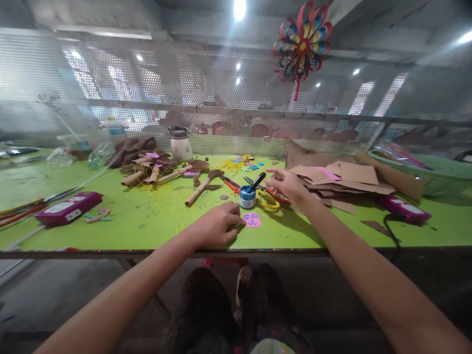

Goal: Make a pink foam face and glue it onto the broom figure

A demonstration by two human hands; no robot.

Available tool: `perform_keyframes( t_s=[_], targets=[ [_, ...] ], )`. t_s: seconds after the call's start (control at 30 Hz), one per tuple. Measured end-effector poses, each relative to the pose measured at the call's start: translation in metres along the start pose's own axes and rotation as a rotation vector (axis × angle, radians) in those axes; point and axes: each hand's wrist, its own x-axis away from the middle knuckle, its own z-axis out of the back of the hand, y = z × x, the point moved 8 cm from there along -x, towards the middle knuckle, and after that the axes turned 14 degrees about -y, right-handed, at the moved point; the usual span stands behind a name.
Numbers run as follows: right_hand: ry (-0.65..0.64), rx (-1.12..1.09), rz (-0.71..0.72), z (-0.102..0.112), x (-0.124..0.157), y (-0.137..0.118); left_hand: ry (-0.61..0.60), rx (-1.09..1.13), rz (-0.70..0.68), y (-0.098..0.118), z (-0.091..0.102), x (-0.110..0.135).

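A small pink paper square [252,220] with a blue face drawn on it lies near the table's front edge. My left hand [221,224] rests on the green tabletop, its fingers curled and pinching or pressing the square's left edge. Just behind the square stands a small open jar of blue paint [247,197], with a thick black stick [257,181], possibly a marker, leaning in it. My right hand [285,184] hovers to the right of the jar, index finger stretched out and apparently nothing held. Under it lie yellow-handled scissors [268,200] and an orange-handled tool, partly hidden.
Rolled brown paper tubes [151,172] lie back left, with one fringed tube [199,191] nearer. Brown paper sheets [342,177] pile up at right beside a green basket [442,172]. Purple power strips [69,208] sit at both sides. A white jar [180,143] stands behind.
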Motion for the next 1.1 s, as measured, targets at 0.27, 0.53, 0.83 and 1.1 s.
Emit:
perform_keyframes(
  t_s=[0.27, 0.53, 0.83, 1.1],
  targets=[
    [-0.056, 0.246, 0.054, -0.01, 0.029, 0.006, -0.011, 0.048, 0.035, -0.007, -0.002, 0.0],
    [-0.418, 0.702, 0.261, -0.059, 0.054, -0.006, -0.02, 0.056, 0.051, -0.011, -0.004, -0.002],
    [-0.522, 0.72, 0.145, -0.07, 0.057, -0.002, 0.002, 0.136, 0.053, -0.015, -0.003, -0.005],
    [-0.52, 0.646, 0.151, -0.07, 0.053, 0.005, -0.145, 0.084, 0.257, -0.026, -0.001, -0.013]
  ],
)
